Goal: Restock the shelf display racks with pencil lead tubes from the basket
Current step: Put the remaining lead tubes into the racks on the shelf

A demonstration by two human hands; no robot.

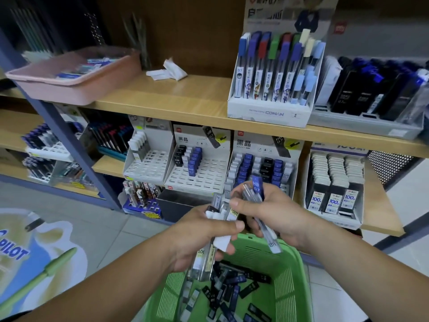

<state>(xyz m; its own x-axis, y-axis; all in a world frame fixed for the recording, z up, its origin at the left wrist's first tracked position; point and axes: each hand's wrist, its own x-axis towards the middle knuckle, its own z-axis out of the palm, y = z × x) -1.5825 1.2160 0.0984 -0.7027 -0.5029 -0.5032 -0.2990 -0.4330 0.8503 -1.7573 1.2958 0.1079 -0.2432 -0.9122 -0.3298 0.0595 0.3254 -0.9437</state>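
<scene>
My left hand (199,238) grips a bundle of pencil lead tubes (209,256), clear and white-capped, above the green basket (292,282). My right hand (274,217) holds two or three tubes, one blue-capped tube (258,187) marked HB 0.7 pointing up. Both hands touch in front of the lower shelf. Many loose black and blue tubes (232,291) lie in the basket. Behind the hands stand slotted display racks: a partly filled one (260,168), a mostly vacant one (197,175), and a white rack (148,163) with few tubes.
A rack of 100-count tubes (334,191) stands at the right on the lower shelf. The upper shelf (185,98) carries a pink tray (76,82), crumpled white paper (169,70), a Conan lead display (274,75) and dark tubes (371,89). A blue upright (69,140) stands left.
</scene>
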